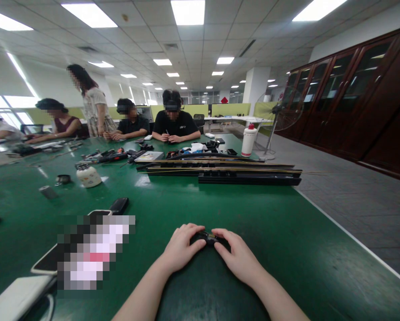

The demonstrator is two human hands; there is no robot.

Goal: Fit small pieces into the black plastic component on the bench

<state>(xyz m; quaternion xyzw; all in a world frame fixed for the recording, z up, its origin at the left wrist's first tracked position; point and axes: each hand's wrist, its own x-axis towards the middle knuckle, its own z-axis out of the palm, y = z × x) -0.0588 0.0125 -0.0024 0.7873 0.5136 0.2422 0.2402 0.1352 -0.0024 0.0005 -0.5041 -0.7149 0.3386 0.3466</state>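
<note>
Both hands meet over a small black object (pixel 210 239) low on the green table (pixel 253 209), near the middle of the view. My left hand (pixel 183 244) is closed on its left end, thumb in front and fingers behind. At its right end, my right hand (pixel 233 250) grips it the same way. A thin yellowish part shows along its top between the fingertips. Most of the object is hidden by the fingers, and its kind cannot be made out.
Long black rails (pixel 249 179) with thin rods lie across the table ahead. A white bottle (pixel 249 141) stands behind them at right. Left are a cream jar (pixel 88 175), a grey cylinder (pixel 48 192), a black case (pixel 119 205) and a white box (pixel 17 296). Several people sit beyond.
</note>
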